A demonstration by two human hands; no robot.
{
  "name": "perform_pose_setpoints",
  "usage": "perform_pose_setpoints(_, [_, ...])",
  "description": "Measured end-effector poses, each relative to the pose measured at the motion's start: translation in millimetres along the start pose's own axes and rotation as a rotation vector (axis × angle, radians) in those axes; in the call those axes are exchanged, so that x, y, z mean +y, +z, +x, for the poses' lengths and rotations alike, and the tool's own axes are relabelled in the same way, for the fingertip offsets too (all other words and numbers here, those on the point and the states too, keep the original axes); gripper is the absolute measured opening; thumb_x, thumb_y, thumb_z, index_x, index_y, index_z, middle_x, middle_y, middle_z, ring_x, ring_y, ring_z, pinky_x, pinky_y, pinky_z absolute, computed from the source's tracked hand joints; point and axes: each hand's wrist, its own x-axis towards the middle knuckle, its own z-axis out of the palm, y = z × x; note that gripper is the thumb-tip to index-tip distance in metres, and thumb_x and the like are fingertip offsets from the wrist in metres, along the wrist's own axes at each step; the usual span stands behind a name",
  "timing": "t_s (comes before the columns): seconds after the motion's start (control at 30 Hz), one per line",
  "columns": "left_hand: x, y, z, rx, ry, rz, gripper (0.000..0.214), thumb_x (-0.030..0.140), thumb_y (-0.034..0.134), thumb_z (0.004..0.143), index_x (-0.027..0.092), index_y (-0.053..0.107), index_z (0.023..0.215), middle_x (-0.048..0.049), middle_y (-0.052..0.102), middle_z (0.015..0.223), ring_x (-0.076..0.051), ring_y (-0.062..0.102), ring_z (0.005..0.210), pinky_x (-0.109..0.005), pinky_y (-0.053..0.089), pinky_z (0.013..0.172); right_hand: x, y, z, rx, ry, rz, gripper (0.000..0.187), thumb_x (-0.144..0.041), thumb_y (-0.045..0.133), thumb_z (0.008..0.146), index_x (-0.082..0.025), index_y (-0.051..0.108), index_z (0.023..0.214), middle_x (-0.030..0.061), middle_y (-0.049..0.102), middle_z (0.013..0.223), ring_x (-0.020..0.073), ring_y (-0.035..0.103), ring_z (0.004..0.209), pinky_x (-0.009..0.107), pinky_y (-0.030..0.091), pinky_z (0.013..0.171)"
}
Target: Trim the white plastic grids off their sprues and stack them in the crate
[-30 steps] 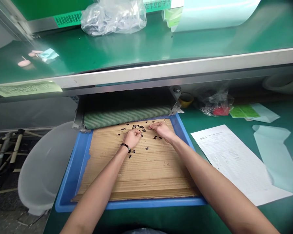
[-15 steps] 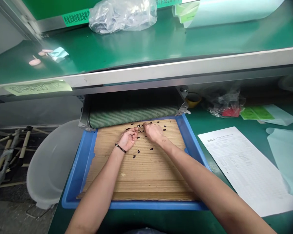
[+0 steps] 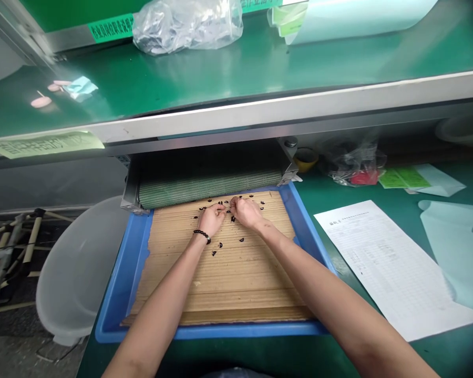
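A blue tray (image 3: 118,294) lined with a sheet of corrugated cardboard (image 3: 228,283) sits in front of me under a green ribbed conveyor roller (image 3: 205,186). Several small black parts (image 3: 216,247) are scattered over the cardboard's far end. My left hand (image 3: 212,219), with a dark bead bracelet at the wrist, is curled closed among them. My right hand (image 3: 246,211) is right beside it, fingers pinched together over the parts. What either hand holds is too small to make out.
A printed white sheet (image 3: 386,262) lies on the green bench to the right, with pale film (image 3: 453,241) beyond it. A translucent white tub (image 3: 74,273) stands left of the tray. A clear plastic bag (image 3: 185,23) rests on the upper green shelf.
My right hand has moved left from the tray's right side to meet my left hand at the middle of the far edge. My left hand has turned slightly.
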Motion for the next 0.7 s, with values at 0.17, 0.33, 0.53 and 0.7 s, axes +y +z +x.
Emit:
perform_pose_setpoints(0.17, [5.4,2.2,6.7,0.101,0.109,0.146,0.021,0.027,0.055,0.083,0.027,0.069,0.099,-0.0073,0.069,0.089,-0.023,0.060,0.084,-0.030,0.040,0.075,-0.8,-1.7,-3.7,-0.035,-0.062,0.026,0.033,-0.026,0.034,0.094,-0.018,0.062,0.109,0.0151,0.067,0.106,0.0269,0.061,0.098,0.034,0.042,0.083])
perform_pose_setpoints(0.33, [10.8,-1.3,15.0,0.024,0.080,0.289,0.016,0.030,0.054,0.084,0.026,0.068,0.090,-0.0101,0.069,0.087,-0.027,0.061,0.086,-0.032,0.039,0.077,-3.3,0.2,-0.4,-0.039,-0.068,0.182,0.024,-0.020,0.044,0.087,-0.014,0.064,0.100,0.0184,0.066,0.102,0.0286,0.059,0.100,0.036,0.039,0.087])
perform_pose_setpoints(0.53, [14.3,-4.4,13.4,0.067,0.007,0.164,0.014,0.034,0.056,0.083,0.022,0.060,0.078,-0.0077,0.064,0.077,-0.023,0.059,0.081,-0.030,0.039,0.074,7.5,1.3,-0.5,0.006,-0.031,0.716,0.016,-0.028,0.044,0.080,-0.018,0.056,0.082,0.0047,0.059,0.073,0.0163,0.054,0.068,0.026,0.041,0.066])
perform_pose_setpoints(0.7, [17.7,-7.3,9.5,0.020,-0.250,-0.540,0.017,0.028,0.056,0.082,0.019,0.052,0.068,0.0009,0.050,0.058,-0.011,0.044,0.053,-0.021,0.032,0.051,16.6,-8.0,-17.6,-0.123,-0.139,1.277,0.012,-0.033,0.034,0.072,-0.023,0.040,0.073,-0.0054,0.033,0.054,0.0114,0.026,0.042,0.024,0.030,0.042])
